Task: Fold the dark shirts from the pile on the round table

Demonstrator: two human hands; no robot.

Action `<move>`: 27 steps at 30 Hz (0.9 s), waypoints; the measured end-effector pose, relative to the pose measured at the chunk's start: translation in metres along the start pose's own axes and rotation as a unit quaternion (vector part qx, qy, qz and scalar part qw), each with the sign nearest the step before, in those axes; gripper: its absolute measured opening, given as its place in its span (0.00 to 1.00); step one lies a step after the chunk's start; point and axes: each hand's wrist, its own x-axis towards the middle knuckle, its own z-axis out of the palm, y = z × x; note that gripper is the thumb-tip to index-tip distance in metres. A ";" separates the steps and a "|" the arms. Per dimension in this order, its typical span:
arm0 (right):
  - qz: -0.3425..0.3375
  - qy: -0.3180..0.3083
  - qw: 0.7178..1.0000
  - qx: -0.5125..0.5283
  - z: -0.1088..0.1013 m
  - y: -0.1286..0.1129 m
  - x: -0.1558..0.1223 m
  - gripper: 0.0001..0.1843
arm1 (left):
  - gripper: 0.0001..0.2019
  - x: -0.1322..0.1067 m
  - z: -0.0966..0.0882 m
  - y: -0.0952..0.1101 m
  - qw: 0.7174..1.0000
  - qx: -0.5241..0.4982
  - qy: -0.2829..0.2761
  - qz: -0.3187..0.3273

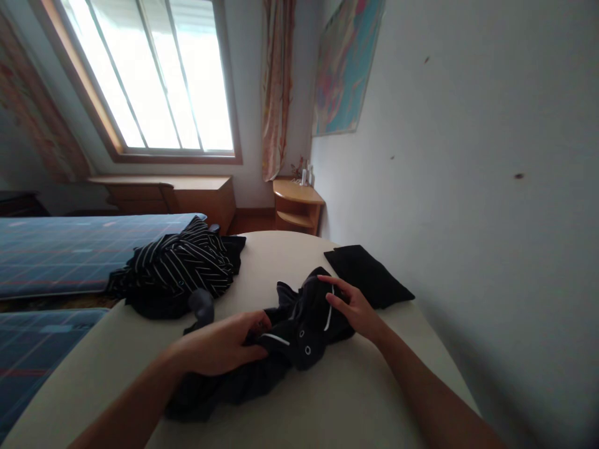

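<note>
A crumpled dark garment (281,365) with white cord-like strips and two ringed eyelets lies across the near middle of the table. My left hand (227,343) is closed on its left part, fingertips partly hidden in the folds. On the upper right part, my right hand (353,308) holds the cloth between thumb and fingers, close to one white strip. Behind the right hand rests a flat folded black cloth (372,274). A loose heap of black-and-white striped clothing (185,259) sits at the table's far left. The bunched folds hide the garment's full shape.
The cream round-edged table (281,246) meets a white wall (468,218) on the right. At left are plaid-covered mattresses (70,249). Beyond stand a low wooden desk (201,184) below the window and a corner shelf (299,193) with small items.
</note>
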 end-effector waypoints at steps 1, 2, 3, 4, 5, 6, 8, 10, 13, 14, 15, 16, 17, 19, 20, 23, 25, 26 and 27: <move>0.003 0.012 1.000 -0.004 -0.001 -0.002 0.000 0.25 | 0.15 -0.001 -0.002 0.002 1.000 -0.025 -0.018 0.000; 0.001 0.030 1.000 -0.008 -0.001 -0.003 0.000 0.23 | 0.14 -0.002 -0.003 0.004 0.999 -0.042 -0.016 -0.001; -0.005 0.050 0.999 -0.009 -0.002 -0.003 0.001 0.22 | 0.13 -0.002 -0.004 0.006 0.999 -0.048 0.004 0.000; -0.014 0.071 0.997 -0.009 -0.003 -0.003 0.001 0.22 | 0.12 0.000 -0.005 0.006 0.998 -0.044 0.036 0.003; -0.021 0.093 0.995 -0.008 -0.003 -0.003 0.002 0.22 | 0.11 0.002 -0.005 0.006 0.996 -0.032 0.078 0.008; -0.027 0.115 0.993 -0.005 -0.004 -0.002 0.003 0.22 | 0.10 0.004 -0.005 0.005 0.992 -0.014 0.123 0.011; -0.040 0.150 0.988 0.010 -0.004 -0.001 0.004 0.26 | 0.09 0.008 -0.005 0.003 0.980 0.020 0.196 0.006; -0.047 0.161 0.985 0.035 -0.005 -0.001 0.006 0.34 | 0.10 0.012 -0.004 0.002 0.971 0.035 0.236 0.003; -0.041 0.137 0.988 0.059 -0.005 -0.003 0.006 0.39 | 0.15 0.015 -0.002 0.002 0.973 0.021 0.230 0.008; -0.038 0.130 0.989 0.062 -0.005 -0.004 0.005 0.36 | 0.17 0.016 0.000 0.002 0.974 0.014 0.225 0.007; -0.034 0.126 0.989 0.064 -0.005 -0.005 0.005 0.33 | 0.18 0.018 0.003 0.002 0.975 0.008 0.222 0.005; -0.031 0.126 0.989 0.066 -0.005 -0.005 0.004 0.30 | 0.18 0.019 0.006 0.001 0.976 0.004 0.220 0.005; -0.028 0.130 0.989 0.067 -0.006 -0.005 0.004 0.27 | 0.17 0.020 0.009 0.001 0.977 0.001 0.215 0.007; -0.019 0.138 0.988 0.067 -0.008 -0.004 0.004 0.26 | 0.20 0.021 0.015 0.001 0.982 0.002 0.189 0.012; -0.012 0.137 0.988 0.068 -0.009 -0.002 0.004 0.27 | 0.23 0.021 0.017 0.002 0.985 0.007 0.172 0.013; 0.004 0.105 0.991 0.082 -0.012 0.002 0.004 0.29 | 0.25 0.016 0.020 0.008 0.990 0.041 0.131 0.013; 0.006 0.082 0.993 0.089 -0.012 0.004 0.004 0.29 | 0.23 0.013 0.020 0.011 0.991 0.072 0.108 0.020; 0.008 0.072 0.994 0.086 -0.011 0.004 0.004 0.30 | 0.22 0.012 0.021 0.012 0.991 0.086 0.097 0.019; 0.012 0.063 0.995 0.078 -0.010 0.004 0.004 0.30 | 0.21 0.011 0.022 0.012 0.991 0.099 0.089 0.014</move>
